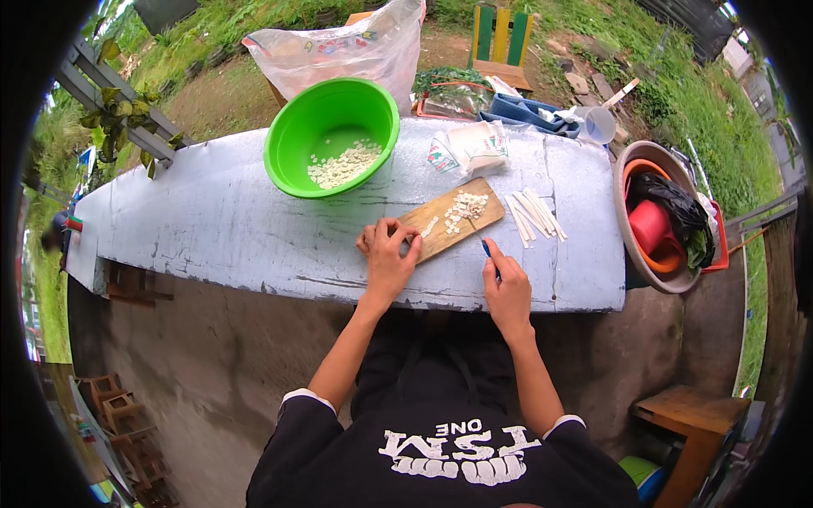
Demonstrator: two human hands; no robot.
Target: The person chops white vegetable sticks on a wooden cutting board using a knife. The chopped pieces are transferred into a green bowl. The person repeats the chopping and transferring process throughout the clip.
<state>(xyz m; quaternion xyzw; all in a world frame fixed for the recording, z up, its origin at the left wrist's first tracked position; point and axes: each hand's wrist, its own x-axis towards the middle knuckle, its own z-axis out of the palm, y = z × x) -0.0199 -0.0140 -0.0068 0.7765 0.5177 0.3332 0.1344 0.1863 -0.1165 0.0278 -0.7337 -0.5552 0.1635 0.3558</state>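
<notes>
A wooden cutting board (pixel 438 244) lies aslant on the painted table (pixel 209 222). Small pale cut pieces (pixel 469 206) are heaped on its far right part. My left hand (pixel 389 251) rests at the board's near left end, fingers bent, beside a short row of pale pieces (pixel 430 227); whether it pinches anything is hidden. My right hand (pixel 506 279) grips the blue handle of a knife (pixel 486 247), its thin blade reaching over the board's edge to the heap. Several long pale strips (pixel 535 216) lie to the right of the board.
Beyond the board stand a green plastic basin (pixel 286 146) holding similar pieces and a white block in a printed plastic bag (pixel 473 149). A large tub (pixel 625 216) with containers and a black bag is at the right. A clear cup (pixel 597 125) and blue cloth (pixel 524 111) lie at the far edge.
</notes>
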